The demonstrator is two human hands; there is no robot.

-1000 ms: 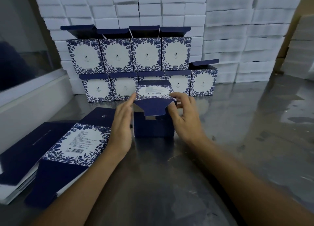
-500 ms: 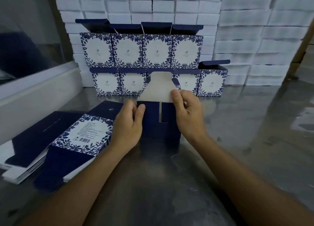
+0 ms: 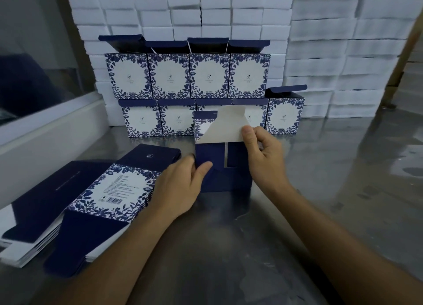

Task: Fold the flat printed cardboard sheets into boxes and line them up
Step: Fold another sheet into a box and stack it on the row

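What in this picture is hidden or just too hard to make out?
All in the head view:
- The small print and barcode on the flat sheets are too small to read.
- The middle of the lower row of finished boxes is hidden behind the box being folded and its raised white flap.
- The left hand hides that box's left side; the right hand covers its right edge.
- The foam blocks are cut off at the top edge.

half-folded box (image 3: 225, 167) centre on table (image 3: 320, 190); flat sheets (image 3: 87, 201) left; finished boxes (image 3: 187, 75) stacked behind; foam blocks (image 3: 320, 41) rearmost.
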